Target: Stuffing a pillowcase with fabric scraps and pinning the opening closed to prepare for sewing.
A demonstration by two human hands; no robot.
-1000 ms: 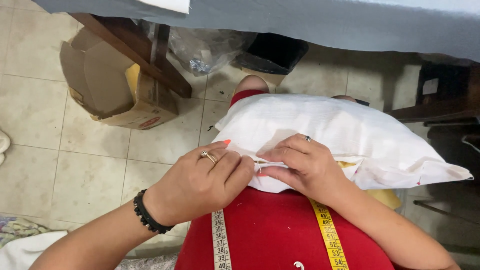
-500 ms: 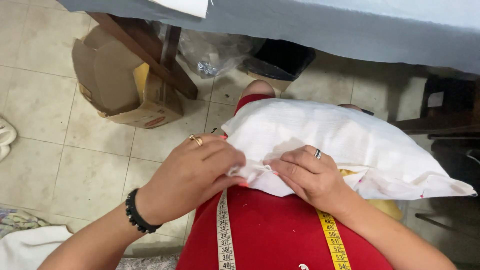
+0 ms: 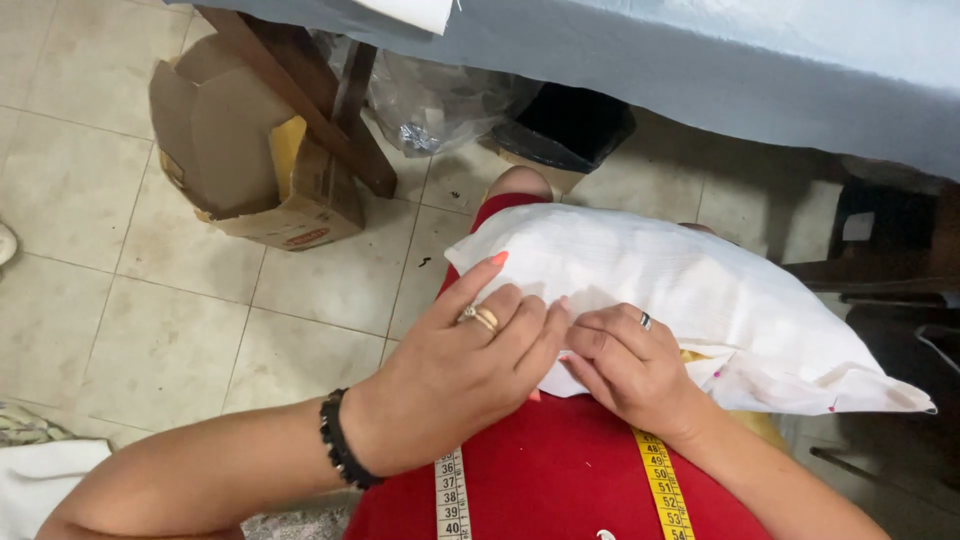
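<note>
a plump white fabric pillow [image 3: 690, 300] lies across the lap of a person in a red garment [image 3: 550, 470], its long body running from the middle of the view out toward 4 o'clock. both hands meet at the pillow's near edge, at about 6 o'clock of its bulk. the left hand [image 3: 470, 370], with gold rings and a black bead bracelet [image 3: 340, 450] at the wrist, is curled with its fingers bent onto the fabric edge, forefinger stretched toward 12 o'clock along the pillow's left end; it pinches the cloth. the right hand [image 3: 625, 365], wearing a dark ring, is closed too, knuckles up, fingertips pressing the same edge just at 3 o'clock of the left hand, touching it. what lies between the fingertips is hidden. a yellow and white measuring tape [image 3: 660, 480] hangs over the red garment below the hands. at 10 o'clock an open brown cardboard box [image 3: 250, 150] stands on the tiled floor [image 3: 120, 300].
</note>
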